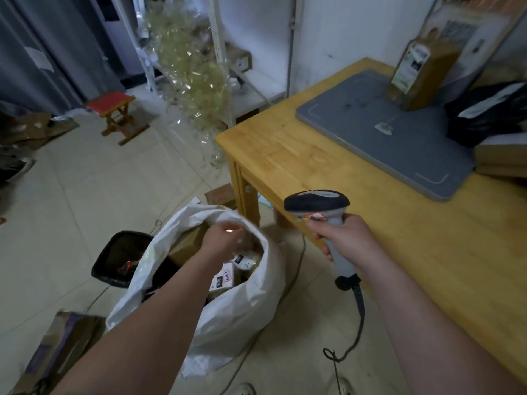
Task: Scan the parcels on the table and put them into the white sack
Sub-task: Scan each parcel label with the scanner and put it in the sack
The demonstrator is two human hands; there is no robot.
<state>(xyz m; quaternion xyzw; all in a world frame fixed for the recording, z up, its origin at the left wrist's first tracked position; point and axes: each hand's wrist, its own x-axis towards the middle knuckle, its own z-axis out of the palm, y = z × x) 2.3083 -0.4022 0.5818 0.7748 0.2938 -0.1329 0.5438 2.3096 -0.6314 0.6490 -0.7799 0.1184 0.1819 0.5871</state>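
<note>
- Desk (313,155): wooden, up and to the right of both hands. A grey mat (385,129) lies on it, well beyond the right fingers.
- White sack (236,309): stands open on the floor beside the desk leg, with its mouth right at the left fingers. Labelled parcels (225,276) are inside, just below those fingers.
- On the desk, not yet bagged: an upright brown box (419,72) on the mat's far end, and a black bag (490,115) and a flat box (502,155) at the right edge. All are well apart from either hand's fingers.
- Scanner (316,202): its head points left, above the right fingers. Its cord hangs below them to the floor.
- Right hand (345,238): fingers wrapped round the scanner's grey handle, near the desk's front edge.
- Left hand (225,240): at the sack's mouth, fingers turned down into it. They are blurred, so I cannot tell whether they hold a parcel, the rim or nothing.
- Step, by my reading: the bagging end of one parcel's cycle.
- The next move calls for the left hand to clear the sack, make a long reach to the desk's far right, and turn a label to face the scanner's head.
</note>
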